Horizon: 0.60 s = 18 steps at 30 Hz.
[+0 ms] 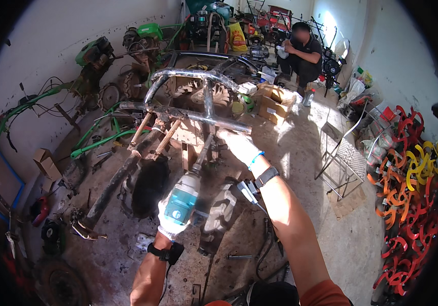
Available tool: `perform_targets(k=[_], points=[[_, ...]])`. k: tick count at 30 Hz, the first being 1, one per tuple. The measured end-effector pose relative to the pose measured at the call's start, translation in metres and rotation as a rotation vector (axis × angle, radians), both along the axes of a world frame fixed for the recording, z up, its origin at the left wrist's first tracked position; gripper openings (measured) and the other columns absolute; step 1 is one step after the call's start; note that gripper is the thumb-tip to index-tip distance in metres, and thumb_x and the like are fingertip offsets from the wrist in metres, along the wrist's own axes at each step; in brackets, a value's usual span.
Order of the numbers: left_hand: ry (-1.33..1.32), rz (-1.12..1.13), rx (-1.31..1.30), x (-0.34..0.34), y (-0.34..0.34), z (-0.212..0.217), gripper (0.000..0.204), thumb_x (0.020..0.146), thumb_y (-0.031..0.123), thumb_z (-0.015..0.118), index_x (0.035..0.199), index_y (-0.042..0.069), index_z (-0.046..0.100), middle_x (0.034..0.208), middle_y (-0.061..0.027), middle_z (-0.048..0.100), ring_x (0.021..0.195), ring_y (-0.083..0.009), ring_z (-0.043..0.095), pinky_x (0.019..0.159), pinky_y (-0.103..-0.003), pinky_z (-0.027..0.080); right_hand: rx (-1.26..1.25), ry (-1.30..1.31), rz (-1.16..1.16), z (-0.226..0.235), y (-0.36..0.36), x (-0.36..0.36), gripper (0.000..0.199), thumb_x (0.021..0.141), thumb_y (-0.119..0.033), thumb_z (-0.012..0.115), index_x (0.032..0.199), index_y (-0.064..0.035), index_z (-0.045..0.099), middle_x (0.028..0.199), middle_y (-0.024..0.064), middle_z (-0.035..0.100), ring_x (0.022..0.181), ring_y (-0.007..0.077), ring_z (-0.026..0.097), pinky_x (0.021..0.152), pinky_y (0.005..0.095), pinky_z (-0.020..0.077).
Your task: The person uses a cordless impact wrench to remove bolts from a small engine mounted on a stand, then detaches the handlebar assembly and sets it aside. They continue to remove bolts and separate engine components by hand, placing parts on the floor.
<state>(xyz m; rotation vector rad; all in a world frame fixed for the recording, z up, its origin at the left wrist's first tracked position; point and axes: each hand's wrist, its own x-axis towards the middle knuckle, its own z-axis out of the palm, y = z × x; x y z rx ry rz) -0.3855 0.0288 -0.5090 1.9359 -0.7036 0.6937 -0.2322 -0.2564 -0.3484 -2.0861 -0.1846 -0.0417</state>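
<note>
My gloved left hand (170, 222) is closed around a teal and white impact wrench (182, 198). From the wrench a long metal shaft (205, 153) reaches up to the lower crossbar of a worn tubular metal frame (209, 97). My gloved right hand (238, 145) is at the right end of that crossbar, beside the shaft's tip. Its fingers are bent in against the bar, and whatever they hold is hidden. Two rusty coil springs (168, 137) and a long dark tube (112, 191) are attached at the frame's left.
Green-handled tillers (94, 56) stand along the left wall. A cardboard box (274, 104) and a crouching person (303, 53) are beyond the frame. To the right are a metal stand (349, 155) and piled red, orange and yellow curved blades (407, 194). Loose bolts (240, 256) and cables lie nearby.
</note>
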Motion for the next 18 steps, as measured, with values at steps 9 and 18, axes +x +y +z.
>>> perform_targets(k=[9,18], points=[[-0.028,0.193,0.125,0.013,-0.003,0.054,0.036,0.075,0.019,0.090,0.105,0.007,0.075,0.090,-0.0098,0.074,0.073,-0.0313,0.073,0.068,-0.037,0.058,0.128,0.007,0.055,-0.005,-0.002,0.009,0.043,0.105,-0.035,0.071,0.136,-0.0049,0.074,0.132,0.0085,0.075,0.122,0.0187,0.066,0.108,0.0361,0.0517],[0.109,0.053,0.014,0.014,-0.003,0.004,0.049,0.076,0.029,0.090,0.116,0.008,0.070,0.110,-0.0101,0.076,0.097,-0.0308,0.074,0.087,-0.041,0.055,0.230,0.012,0.097,-0.017,-0.007,0.021,0.038,0.104,-0.026,0.074,0.135,-0.0035,0.074,0.127,0.0048,0.075,0.114,0.0143,0.065,0.102,0.0332,0.0542]])
